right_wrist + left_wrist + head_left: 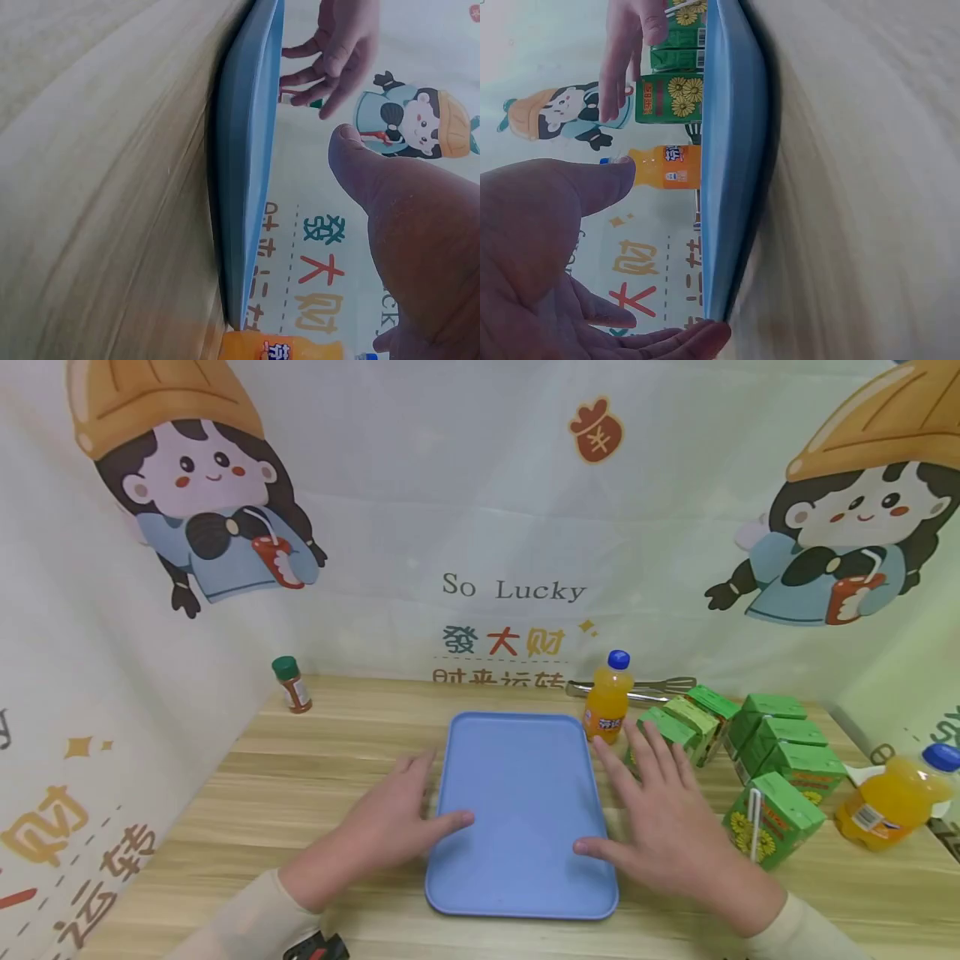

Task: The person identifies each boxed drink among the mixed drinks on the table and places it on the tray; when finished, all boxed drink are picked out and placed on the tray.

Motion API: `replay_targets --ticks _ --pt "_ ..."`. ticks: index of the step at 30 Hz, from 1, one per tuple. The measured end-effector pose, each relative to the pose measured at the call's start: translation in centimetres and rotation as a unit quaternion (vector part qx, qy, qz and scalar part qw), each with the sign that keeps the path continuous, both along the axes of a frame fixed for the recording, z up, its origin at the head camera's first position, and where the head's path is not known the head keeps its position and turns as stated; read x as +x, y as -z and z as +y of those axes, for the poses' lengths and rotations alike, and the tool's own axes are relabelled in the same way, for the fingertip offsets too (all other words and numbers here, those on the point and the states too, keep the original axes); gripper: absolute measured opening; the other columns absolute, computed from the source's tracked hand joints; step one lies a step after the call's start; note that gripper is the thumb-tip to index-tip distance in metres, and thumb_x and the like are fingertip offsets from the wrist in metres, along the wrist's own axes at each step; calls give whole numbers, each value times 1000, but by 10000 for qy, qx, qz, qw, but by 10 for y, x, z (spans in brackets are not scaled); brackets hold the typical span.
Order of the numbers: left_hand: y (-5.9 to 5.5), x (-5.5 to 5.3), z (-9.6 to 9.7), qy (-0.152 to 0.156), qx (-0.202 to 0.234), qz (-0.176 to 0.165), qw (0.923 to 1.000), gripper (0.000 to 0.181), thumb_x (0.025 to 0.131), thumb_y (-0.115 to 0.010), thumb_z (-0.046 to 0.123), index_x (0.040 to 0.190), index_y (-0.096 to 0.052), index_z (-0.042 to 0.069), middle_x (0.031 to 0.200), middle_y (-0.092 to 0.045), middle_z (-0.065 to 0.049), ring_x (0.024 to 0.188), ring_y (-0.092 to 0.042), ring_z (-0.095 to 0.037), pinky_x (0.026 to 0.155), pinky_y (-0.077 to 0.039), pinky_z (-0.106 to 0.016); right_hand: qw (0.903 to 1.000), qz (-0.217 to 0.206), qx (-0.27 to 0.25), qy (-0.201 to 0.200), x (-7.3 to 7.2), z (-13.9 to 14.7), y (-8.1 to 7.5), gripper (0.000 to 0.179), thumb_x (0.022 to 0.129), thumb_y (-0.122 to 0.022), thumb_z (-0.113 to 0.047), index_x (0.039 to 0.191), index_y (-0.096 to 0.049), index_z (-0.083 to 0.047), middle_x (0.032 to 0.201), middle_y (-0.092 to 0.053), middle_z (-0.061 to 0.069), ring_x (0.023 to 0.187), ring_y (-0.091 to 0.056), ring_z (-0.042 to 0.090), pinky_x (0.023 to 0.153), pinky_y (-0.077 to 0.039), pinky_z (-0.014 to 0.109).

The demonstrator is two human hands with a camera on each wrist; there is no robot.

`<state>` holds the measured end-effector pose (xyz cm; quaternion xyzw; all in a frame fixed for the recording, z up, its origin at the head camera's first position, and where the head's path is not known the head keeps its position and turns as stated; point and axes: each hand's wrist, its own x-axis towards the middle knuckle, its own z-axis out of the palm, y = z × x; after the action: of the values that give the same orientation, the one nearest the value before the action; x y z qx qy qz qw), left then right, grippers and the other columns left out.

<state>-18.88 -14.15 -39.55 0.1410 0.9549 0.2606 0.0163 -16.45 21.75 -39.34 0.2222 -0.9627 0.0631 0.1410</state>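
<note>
A blue rectangular tray lies on the wooden table with nothing on it. My left hand is at the tray's left side, fingers extended and thumb reaching over the rim. In the left wrist view, the fingertips are right at the tray's edge. My right hand hovers by the tray's right side, fingers spread and thumb over the rim. Its fingers partly overlap a green drink carton in the head view. Just beyond the tray's back right corner stands an orange soda bottle with a blue cap.
Several green drink cartons stand at the right, the nearest carton with a white straw on its side. A second orange soda bottle leans beyond them. A whisk lies at the back. A green-capped spice jar stands back left.
</note>
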Motion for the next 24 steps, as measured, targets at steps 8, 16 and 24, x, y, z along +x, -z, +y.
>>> replay_targets --ticks 8,16,24 --pt "9 3 -14 18 616 -475 9970 99 92 -90 53 160 -50 -7 124 -67 -11 103 -65 -21 90 -62 -45 9998 153 -122 20 -3 6 -3 128 86 -75 -86 180 -20 -18 185 0 22 166 -11 55 128 -20 81" --pt "12 6 -17 73 1115 -905 9896 92 89 -96 40 152 -56 -13 111 -69 -1 92 -64 -13 82 -61 -35 9992 78 -312 227 -9 14 -5 129 86 -80 -80 180 -16 -20 182 -11 28 165 -13 56 129 -18 81" --pt "15 7 -15 219 1291 -922 9871 89 87 -98 32 148 -57 -17 106 -69 0 88 -64 -12 79 -60 -30 9975 21 -571 412 -16 21 -9 127 87 -82 -76 179 -20 -13 180 -13 31 164 -16 57 126 -22 83"
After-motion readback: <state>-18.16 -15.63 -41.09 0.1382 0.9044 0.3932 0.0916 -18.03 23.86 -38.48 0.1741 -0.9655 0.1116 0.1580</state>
